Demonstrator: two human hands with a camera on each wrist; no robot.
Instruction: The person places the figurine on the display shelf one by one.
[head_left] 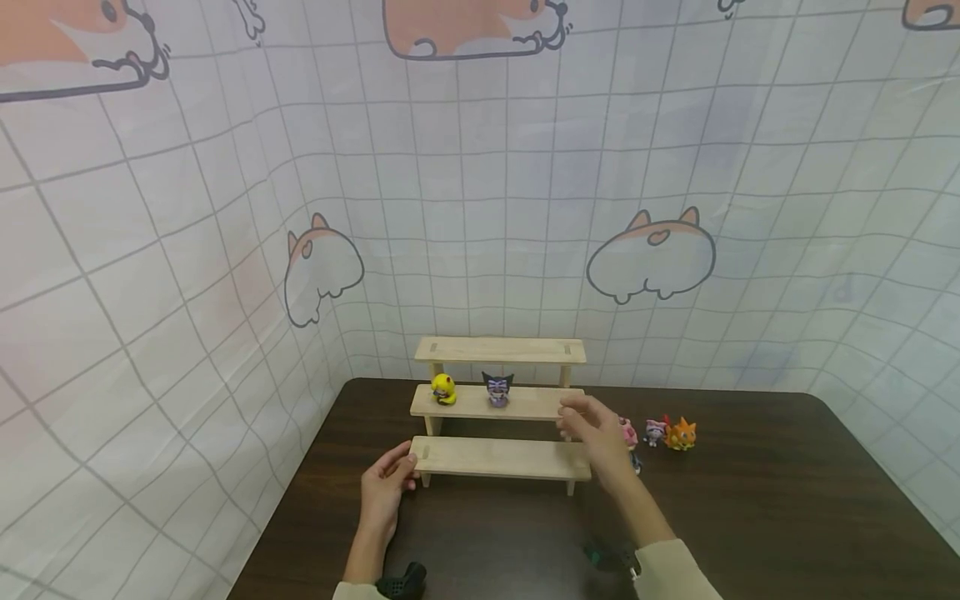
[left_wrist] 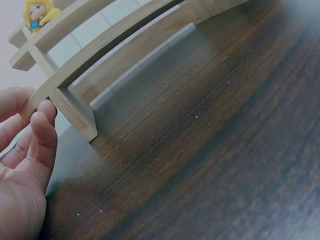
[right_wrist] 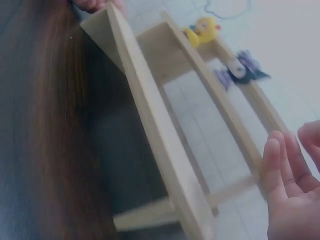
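A three-step wooden display rack [head_left: 501, 460] stands on the dark table. My left hand [head_left: 381, 493] pinches the left end of its lowest step, thumb and fingers about the board's tip in the left wrist view. My right hand [head_left: 602, 435] is at the right end of the middle step, fingers loosely extended and the thumb apart from them. Nothing shows between them in the right wrist view. On the middle step stand a yellow figurine [head_left: 443, 389] at the left and a black-and-purple figurine [head_left: 497, 390] near the centre.
Right of the rack on the table [head_left: 757, 500] are an orange figurine [head_left: 681, 434], a small pale purple figurine [head_left: 655, 432] and a pink figurine [head_left: 628, 432] partly hidden behind my right hand. A grid-patterned cloth [head_left: 480, 208] hangs behind and at both sides.
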